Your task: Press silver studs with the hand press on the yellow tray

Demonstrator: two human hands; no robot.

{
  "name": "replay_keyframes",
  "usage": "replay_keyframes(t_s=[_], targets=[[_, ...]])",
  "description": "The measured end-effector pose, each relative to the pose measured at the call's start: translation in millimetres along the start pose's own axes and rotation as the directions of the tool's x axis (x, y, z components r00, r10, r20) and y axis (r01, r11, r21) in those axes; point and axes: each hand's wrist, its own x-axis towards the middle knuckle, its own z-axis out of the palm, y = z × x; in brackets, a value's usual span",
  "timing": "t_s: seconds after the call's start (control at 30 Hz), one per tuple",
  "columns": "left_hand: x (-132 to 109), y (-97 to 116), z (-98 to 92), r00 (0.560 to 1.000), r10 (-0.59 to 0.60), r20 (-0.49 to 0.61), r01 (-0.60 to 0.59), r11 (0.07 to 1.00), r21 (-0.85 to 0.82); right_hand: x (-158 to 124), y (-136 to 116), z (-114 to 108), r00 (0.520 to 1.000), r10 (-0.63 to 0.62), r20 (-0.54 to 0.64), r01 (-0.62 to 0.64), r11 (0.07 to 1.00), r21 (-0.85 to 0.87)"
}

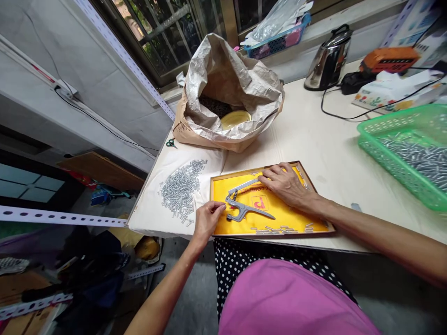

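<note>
Grey snap-fastener pliers point(240, 208) lie with their handles spread on a shallow yellow-lined tray point(258, 218). My right hand point(279, 181) is closed over the end of the upper handle. At the jaws on the left, my left hand point(209, 216) has thumb and fingertips pinched together; what lies between them is too small to make out. Several small metal pins point(279, 230) are scattered along the tray's near edge, with others by its right side. Left of the tray, a heap of similar silvery pins point(181, 188) rests on white cloth.
Behind the tray stands an open woven sack point(195, 125) holding dark bits and a yellow dish point(235, 119). A green basket point(391, 160) of metal pieces sits at right. Further back are a kettle point(328, 60) and an orange device point(387, 59). Small scissors point(171, 143) lie near the left edge.
</note>
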Motion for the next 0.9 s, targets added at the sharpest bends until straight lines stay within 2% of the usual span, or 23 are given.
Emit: replay_keyframes(t_s=[0.1, 0.6, 0.67, 0.73, 0.9], targets=[[-4, 2, 10.0, 1.0, -0.014, 0.027, 0.014, 1.0, 0.004, 2, -1, -8, 1.0, -0.01, -0.012, 0.01, 1.0, -0.008], [-5, -2, 18.2, 0.998, 0.034, 0.051, -0.042, 0.986, 0.163, 2, -2, -17, 1.0, 0.007, -0.029, -0.007, 1.0, -0.012], [-4, 0, 18.5, 0.997, -0.006, 0.081, -0.009, 0.984, 0.177, 1, -2, -14, 1.0, 0.004, -0.028, -0.004, 1.0, -0.016], [-2, 3, 18.7, 0.988, -0.098, 0.119, 0.076, 0.982, 0.172, 1, -2, -10, 1.0, 0.008, -0.023, -0.008, 1.0, -0.015], [1, 16, 16.7, 0.936, -0.294, 0.191, 0.257, 0.946, 0.197, 2, -3, 0, 0.998, 0.047, 0.036, -0.049, 0.998, 0.05]])
